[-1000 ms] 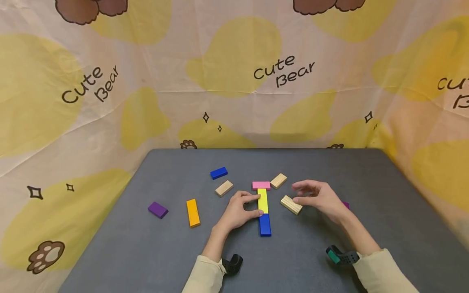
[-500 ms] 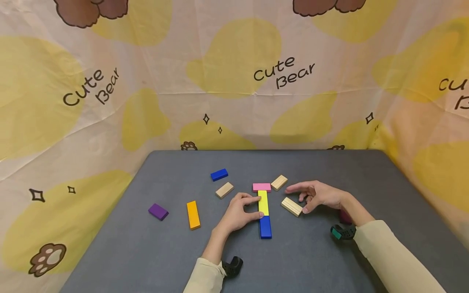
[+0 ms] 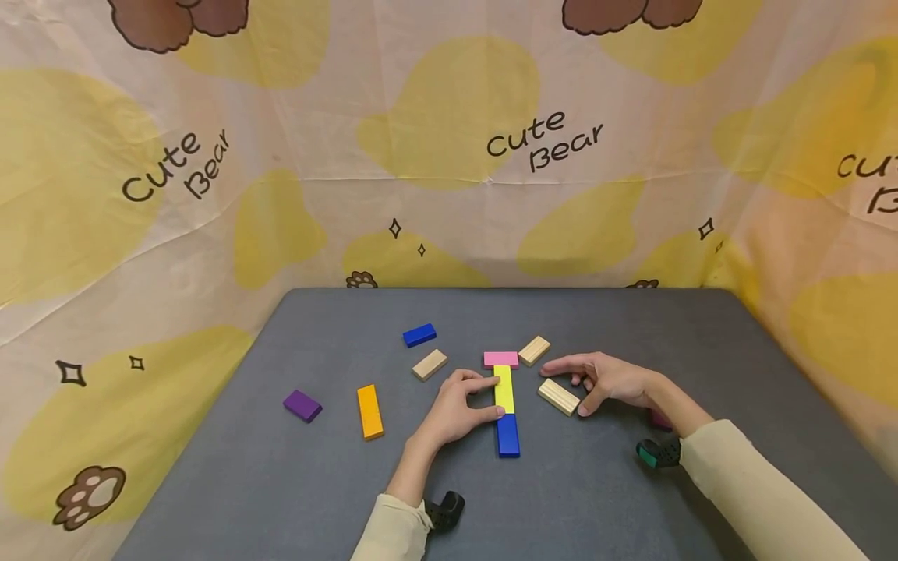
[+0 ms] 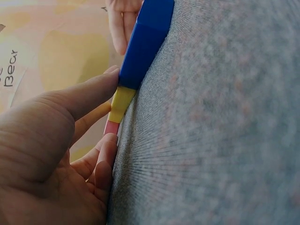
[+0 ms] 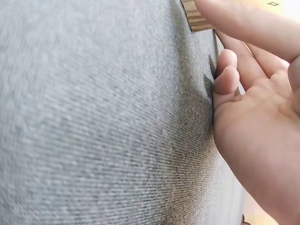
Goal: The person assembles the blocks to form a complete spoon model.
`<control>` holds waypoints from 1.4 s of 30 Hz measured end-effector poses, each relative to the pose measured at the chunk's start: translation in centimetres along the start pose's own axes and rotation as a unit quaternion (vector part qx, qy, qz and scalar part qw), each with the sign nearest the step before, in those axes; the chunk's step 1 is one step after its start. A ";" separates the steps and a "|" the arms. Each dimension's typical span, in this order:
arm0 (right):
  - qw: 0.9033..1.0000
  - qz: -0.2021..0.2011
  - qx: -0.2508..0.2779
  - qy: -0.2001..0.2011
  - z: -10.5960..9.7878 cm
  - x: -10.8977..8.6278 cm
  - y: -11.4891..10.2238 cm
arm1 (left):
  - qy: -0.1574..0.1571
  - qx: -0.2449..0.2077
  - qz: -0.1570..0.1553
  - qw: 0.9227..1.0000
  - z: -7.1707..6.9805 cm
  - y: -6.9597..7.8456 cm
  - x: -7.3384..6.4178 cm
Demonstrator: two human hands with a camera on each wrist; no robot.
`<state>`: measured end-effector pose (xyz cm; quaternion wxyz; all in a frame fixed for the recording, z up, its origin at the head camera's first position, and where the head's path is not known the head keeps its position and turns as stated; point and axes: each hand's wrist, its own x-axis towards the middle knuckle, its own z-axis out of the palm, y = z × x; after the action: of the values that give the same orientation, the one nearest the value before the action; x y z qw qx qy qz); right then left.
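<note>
Beside a line of wooden blocks, my left hand (image 3: pixel 452 409) rests with its index fingertip and thumb at the left side of the yellow block (image 3: pixel 503 387). The thumb tip lies near the joint with the blue block (image 3: pixel 508 436), which continues the line toward me. Across the yellow block's far end lies a pink block (image 3: pixel 501 359). Over to the right, my right hand (image 3: pixel 613 379) spans a plain wood block (image 3: pixel 559 396), index finger stretched past its far side and thumb tip at its near right end. In the right wrist view, the thumb partly covers this wood block (image 5: pixel 199 18).
Another plain block (image 3: pixel 535 351) lies by the pink one. To the left are a third plain block (image 3: pixel 429 364), a blue block (image 3: pixel 419 335), an orange block (image 3: pixel 370 412) and a purple block (image 3: pixel 303 406). A dark magenta block (image 3: pixel 660 419) is partly hidden behind the right wrist.
My right hand has turned and shifted slightly left, its index finger now reaching along the far side of the plain block. The left hand stays at the yellow block.
</note>
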<state>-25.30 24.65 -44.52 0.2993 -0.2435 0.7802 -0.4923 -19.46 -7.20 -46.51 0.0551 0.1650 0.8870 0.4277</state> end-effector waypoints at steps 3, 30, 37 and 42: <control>1.000 0.011 -0.011 0.014 0.3 0.1 -0.2 | 0.000 0.001 0.002 1.000 0.0 0.0 0.0; 0.998 0.022 -0.009 0.062 1.2 0.1 0.1 | 0.003 0.001 0.004 1.000 0.1 -0.3 0.1; 0.998 0.020 -0.005 0.064 1.2 0.0 0.1 | 0.002 0.000 0.002 1.000 0.0 -0.2 0.1; 0.998 0.020 -0.001 0.066 1.3 0.0 0.1 | 0.000 0.000 0.003 1.000 0.0 -0.2 0.1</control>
<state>-24.37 23.90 -45.08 0.2568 -0.1951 0.8035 -0.5005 -19.58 -7.28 -46.64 0.0540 0.1677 0.8864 0.4281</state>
